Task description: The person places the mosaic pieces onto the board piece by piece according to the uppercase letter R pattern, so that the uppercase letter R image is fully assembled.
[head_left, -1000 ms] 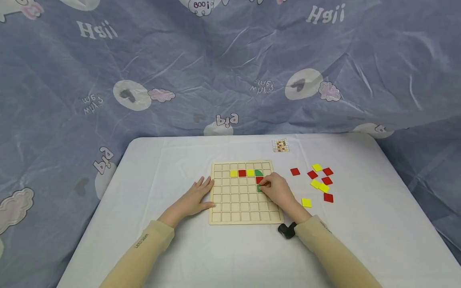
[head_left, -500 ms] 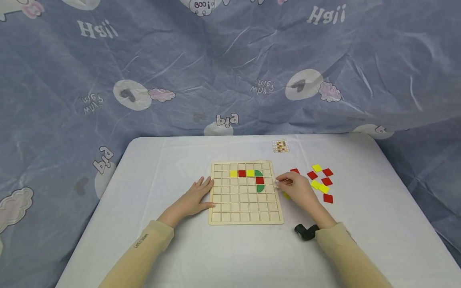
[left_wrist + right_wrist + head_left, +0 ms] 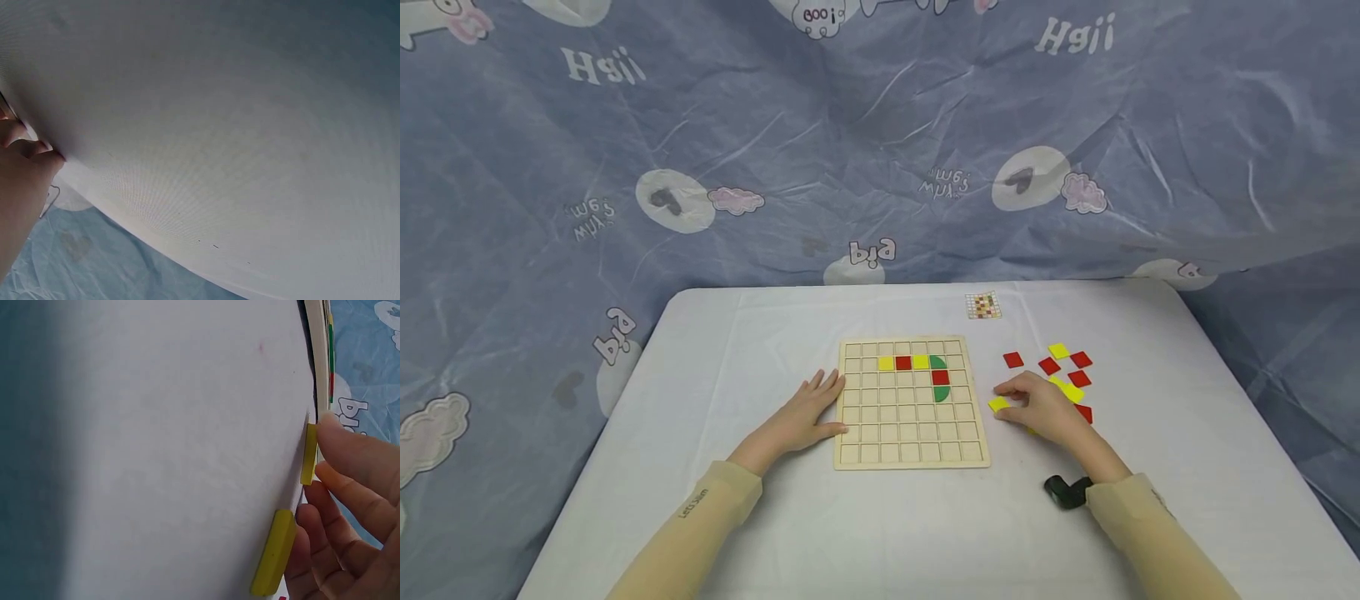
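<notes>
My left hand (image 3: 801,417) lies with fingers spread, fingertips and thumb at the left edge of a wooden grid board (image 3: 880,460). My right hand (image 3: 1041,406) is over the table right of the board, thumb and index finger at opposite edges of a square yellow tile (image 3: 998,404), pinching it. The right wrist view shows this yellow tile (image 3: 309,454) edge-on, with a second yellow tile (image 3: 274,553) by the other fingers. On the board, yellow and red tiles (image 3: 903,363) form a row; at its right end, a red tile (image 3: 940,377) sits between two rounded green tiles (image 3: 942,393).
Several loose red and yellow tiles (image 3: 1058,351) lie right of the board, some partly behind the right hand. A small card with a coloured grid pattern (image 3: 982,305) lies beyond the board on the white table (image 3: 760,333). A black device (image 3: 1066,492) is at the right wrist.
My right hand has left the lower green tile on the board and moved right and slightly down to the yellow tile beside it. My left hand has stayed at the board's edge.
</notes>
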{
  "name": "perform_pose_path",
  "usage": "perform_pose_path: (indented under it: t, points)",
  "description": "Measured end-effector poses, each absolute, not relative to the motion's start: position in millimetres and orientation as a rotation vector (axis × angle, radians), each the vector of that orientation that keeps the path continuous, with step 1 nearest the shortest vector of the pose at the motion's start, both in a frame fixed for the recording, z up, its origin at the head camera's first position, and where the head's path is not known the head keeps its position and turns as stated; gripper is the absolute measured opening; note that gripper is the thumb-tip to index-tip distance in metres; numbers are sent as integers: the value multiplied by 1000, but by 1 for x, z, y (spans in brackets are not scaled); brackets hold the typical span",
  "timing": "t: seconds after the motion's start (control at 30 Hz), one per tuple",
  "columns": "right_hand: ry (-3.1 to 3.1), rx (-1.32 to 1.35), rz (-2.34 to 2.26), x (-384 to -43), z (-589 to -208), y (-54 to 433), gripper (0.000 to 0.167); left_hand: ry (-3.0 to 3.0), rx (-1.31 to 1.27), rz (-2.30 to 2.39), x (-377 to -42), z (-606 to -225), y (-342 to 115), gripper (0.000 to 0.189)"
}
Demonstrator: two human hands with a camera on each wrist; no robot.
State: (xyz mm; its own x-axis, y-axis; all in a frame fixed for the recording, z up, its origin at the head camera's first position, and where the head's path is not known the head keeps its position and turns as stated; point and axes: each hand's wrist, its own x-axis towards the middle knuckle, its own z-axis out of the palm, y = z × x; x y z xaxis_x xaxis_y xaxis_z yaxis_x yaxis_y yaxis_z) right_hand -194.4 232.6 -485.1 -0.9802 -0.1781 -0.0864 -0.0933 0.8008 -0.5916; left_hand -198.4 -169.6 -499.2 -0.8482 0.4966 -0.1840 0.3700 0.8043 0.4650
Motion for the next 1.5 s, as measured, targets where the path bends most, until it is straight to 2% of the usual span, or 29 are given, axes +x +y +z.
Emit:
perform_pose_path:
  t: [0.3,0.5,0.73,0.9,1.17,1.5]
  points:
    - [2829,-202,-863,-196,-488,235,27,2687,645,592,-197,-497,-167,85]
    - [2785,-198,-860,-195,-484,235,30,2692,651,599,-198,-497,-166,85]
    - [2706,-169,-898,-199,-477,229,25,2686,641,571,-198,-498,-166,86]
    - [2741,-185,-1036,-204,-472,207,20,2684,637,584,-196,-497,-167,86]
    - [2711,-148,-1278,-210,-477,157,22,2677,648,609,-193,-496,-169,85]
    - [2754,-270,-1154,-218,-483,126,8,2688,642,622,-194,-497,-168,86]
